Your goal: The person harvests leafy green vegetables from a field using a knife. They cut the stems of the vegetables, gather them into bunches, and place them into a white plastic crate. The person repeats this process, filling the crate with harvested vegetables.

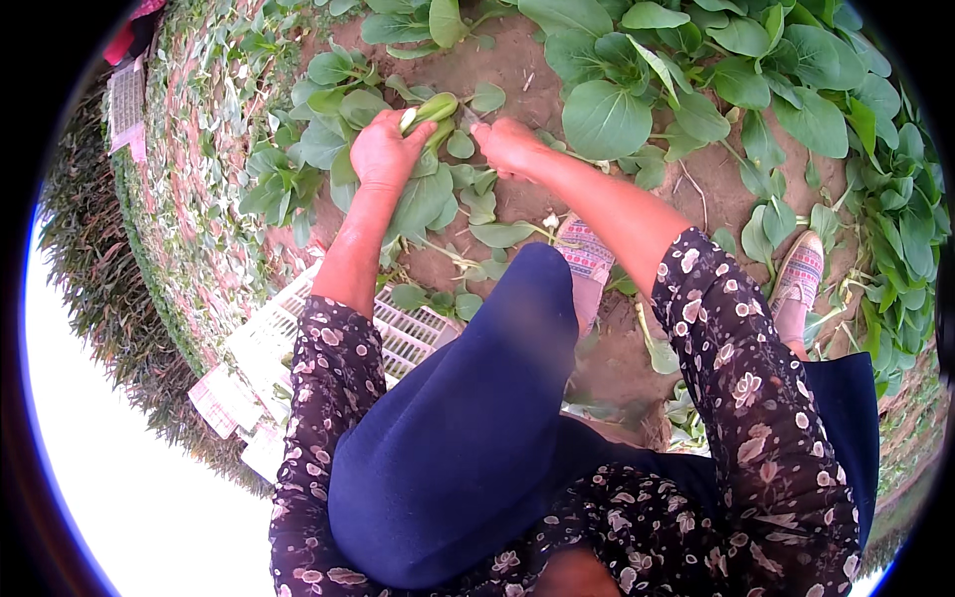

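Observation:
My left hand (386, 151) is closed around a bok choy (434, 109), its pale green stalks and cut-looking base pointing up and to the right. The plant's broad leaves hang below and left of the hand. Just to the right, my right hand (509, 147) is closed on a small knife (471, 115); a short length of grey blade shows close to the bok choy's base, while its handle is hidden in my fingers. Loose leaves (502, 234) lie on the soil beneath both hands.
Large bok choy plants (609, 114) grow at the upper right and along the right side. A white plastic crate (408, 333) stands left of my knee. My patterned shoes (585, 249) rest on brown soil. Leaf scraps cover the ground at the far left.

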{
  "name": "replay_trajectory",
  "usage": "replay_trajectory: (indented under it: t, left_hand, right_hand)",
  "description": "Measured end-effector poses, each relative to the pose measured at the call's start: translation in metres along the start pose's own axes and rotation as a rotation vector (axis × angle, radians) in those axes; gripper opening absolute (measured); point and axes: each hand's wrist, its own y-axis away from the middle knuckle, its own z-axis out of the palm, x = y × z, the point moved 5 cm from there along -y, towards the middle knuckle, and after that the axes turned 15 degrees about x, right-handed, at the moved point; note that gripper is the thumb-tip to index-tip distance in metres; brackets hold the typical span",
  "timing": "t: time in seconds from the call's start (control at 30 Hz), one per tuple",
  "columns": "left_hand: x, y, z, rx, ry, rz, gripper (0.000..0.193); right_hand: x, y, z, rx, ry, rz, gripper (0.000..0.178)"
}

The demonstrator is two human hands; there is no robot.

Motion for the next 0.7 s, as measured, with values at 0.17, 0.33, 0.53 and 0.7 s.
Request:
replay_trajectory:
  t: [0.17, 0.33, 0.53, 0.7]
  left_hand:
    - [0.016, -0.003, -0.013, 0.043, 0.049, -0.024, 0.077]
    - [0.027, -0.005, -0.038, -0.156, -0.189, 0.042, 0.102]
    - [-0.006, -0.019, -0.026, -0.096, -0.100, 0.034, 0.082]
    - [-0.004, 0.011, -0.021, -0.027, -0.102, 0.062, 0.063]
  right_hand:
    - [0.003, -0.018, -0.001, 0.147, 0.122, -0.219, 0.061]
    - [0.015, -0.002, -0.016, 0.201, 0.119, -0.341, 0.062]
    - [0.011, 0.005, -0.011, 0.155, 0.132, -0.363, 0.056]
    - [0.004, 0.006, -0.004, 0.085, 0.155, -0.352, 0.057]
